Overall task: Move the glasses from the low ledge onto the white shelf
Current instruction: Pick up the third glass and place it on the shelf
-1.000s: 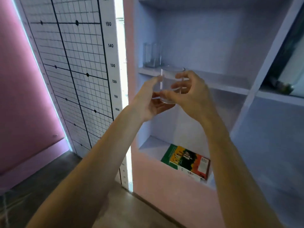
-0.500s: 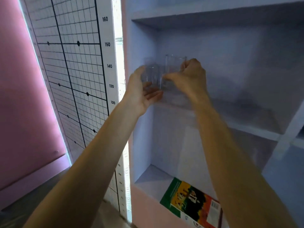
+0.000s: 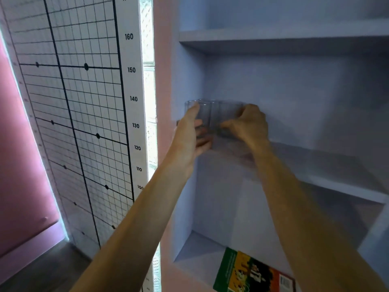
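Two clear glasses stand side by side at the left end of the white shelf [image 3: 320,165], close to the alcove's left wall. My right hand [image 3: 247,123] grips the right glass [image 3: 226,116], whose base is at the shelf surface. My left hand [image 3: 189,135] cups the left glass [image 3: 203,116], with the thumb up its side and the fingers curled by its base. The two glasses touch or nearly touch. The hands hide their bases. The low ledge is out of view.
Another white shelf [image 3: 273,39] runs above. A colourful book [image 3: 252,272] lies on the alcove floor below. A gridded height chart [image 3: 84,102] covers the wall to the left, beside a lit strip. The shelf stretches on to the right.
Both hands rose from below shelf height to the shelf. The glass in my right hand came down beside the glass standing there. My left hand moved from under it to the left glass.
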